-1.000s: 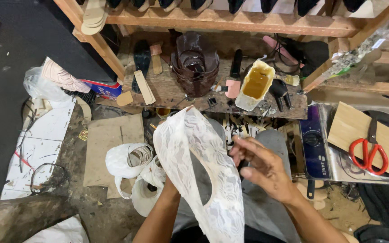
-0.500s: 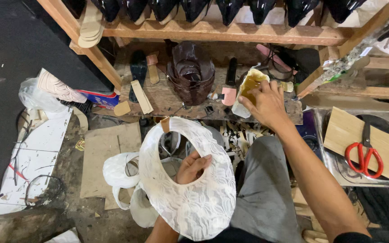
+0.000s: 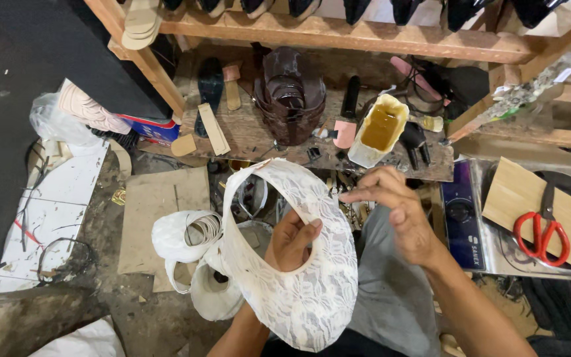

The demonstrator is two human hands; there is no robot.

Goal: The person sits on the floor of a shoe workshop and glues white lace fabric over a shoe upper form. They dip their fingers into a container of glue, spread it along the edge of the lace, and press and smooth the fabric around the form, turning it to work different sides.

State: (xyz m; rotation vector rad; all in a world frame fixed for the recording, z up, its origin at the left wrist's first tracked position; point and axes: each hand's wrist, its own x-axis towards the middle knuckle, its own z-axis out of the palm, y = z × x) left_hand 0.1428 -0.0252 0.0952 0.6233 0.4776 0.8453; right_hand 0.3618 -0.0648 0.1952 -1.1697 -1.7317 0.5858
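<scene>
Holding a white lace shoe upper (image 3: 299,284) up over the lap, the left hand (image 3: 290,241) is seen through its opening, fingers curled round the inner edge. The right hand (image 3: 401,211) is kept just beside the piece, fingers loosely spread and holding nothing, its fingertips pointed toward the lace rim. A tub of amber glue (image 3: 379,129) is set on the wooden bench (image 3: 252,135) beyond, well apart from both hands. The step in hand is judged to be working along the rim; a steady grip and a light fingertip touch are called for next.
</scene>
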